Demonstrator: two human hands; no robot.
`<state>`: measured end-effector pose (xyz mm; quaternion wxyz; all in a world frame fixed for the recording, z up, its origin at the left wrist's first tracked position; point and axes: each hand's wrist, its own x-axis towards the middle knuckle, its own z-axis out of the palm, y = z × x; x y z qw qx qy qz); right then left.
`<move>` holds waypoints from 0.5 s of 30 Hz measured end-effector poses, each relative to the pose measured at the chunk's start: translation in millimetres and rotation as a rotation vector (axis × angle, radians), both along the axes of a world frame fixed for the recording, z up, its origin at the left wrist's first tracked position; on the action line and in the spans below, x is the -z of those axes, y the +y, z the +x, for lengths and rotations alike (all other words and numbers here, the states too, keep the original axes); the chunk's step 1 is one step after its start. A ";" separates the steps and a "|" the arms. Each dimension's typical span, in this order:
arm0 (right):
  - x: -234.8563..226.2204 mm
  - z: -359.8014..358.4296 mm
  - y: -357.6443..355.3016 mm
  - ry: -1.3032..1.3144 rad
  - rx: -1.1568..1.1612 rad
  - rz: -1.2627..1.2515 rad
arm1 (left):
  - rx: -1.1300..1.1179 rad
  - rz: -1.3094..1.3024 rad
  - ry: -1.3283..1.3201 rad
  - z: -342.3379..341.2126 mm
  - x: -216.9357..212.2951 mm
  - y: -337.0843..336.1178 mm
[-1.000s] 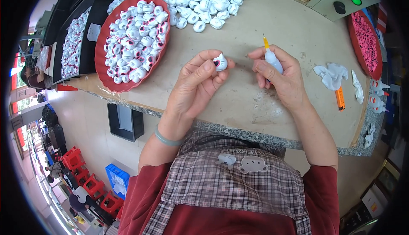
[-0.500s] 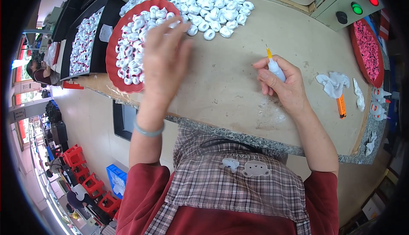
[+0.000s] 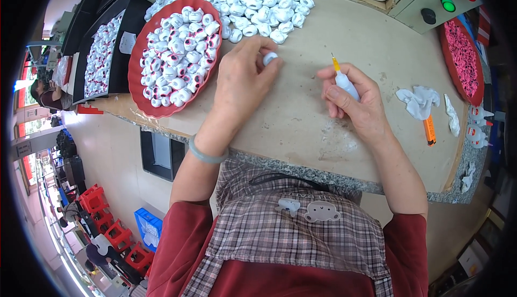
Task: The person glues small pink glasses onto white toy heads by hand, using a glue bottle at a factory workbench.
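My left hand [image 3: 242, 79] is closed on a small white plastic piece [image 3: 270, 58], pinched between thumb and fingers over the table, just right of a red scalloped plate [image 3: 134, 84]. Heaped on that plate are many white pieces with pink-red parts [image 3: 177, 60]. Beyond my left hand spreads a big pile of plain white pieces [image 3: 253, 6]. My right hand [image 3: 358, 95] holds a small white squeeze bottle [image 3: 347, 84] with a yellow needle tip, pointing up and away from me.
On the right lie a crumpled white cloth [image 3: 419, 103], an orange-handled cutter [image 3: 429, 130] and a red plate [image 3: 449, 65] of pink pieces. White bottles [image 3: 477, 135] stand at the table's right edge. A black bin [image 3: 99, 54] of white pieces is at the left. Indicator lights [image 3: 447, 4] sit on a grey box.
My left hand has moved from above the red plate to its right and nearer the middle, with a white piece now showing in its fingers. My right hand has hardly moved.
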<state>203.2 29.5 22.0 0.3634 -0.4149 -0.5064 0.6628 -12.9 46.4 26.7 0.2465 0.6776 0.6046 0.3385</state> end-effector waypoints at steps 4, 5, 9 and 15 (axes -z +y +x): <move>-2.4 3.6 1.5 0.143 0.083 0.025 | 0.102 -0.352 -0.575 3.2 3.0 -16.4; -1.5 5.0 2.3 0.200 0.118 0.060 | 0.130 -0.436 -0.868 6.7 4.6 -21.0; -6.4 13.6 7.2 0.160 0.083 0.092 | 0.132 -0.646 -1.330 9.3 -0.6 -31.3; -8.7 16.1 6.1 0.101 0.106 0.212 | 0.314 -0.712 -1.462 -0.9 18.3 -37.6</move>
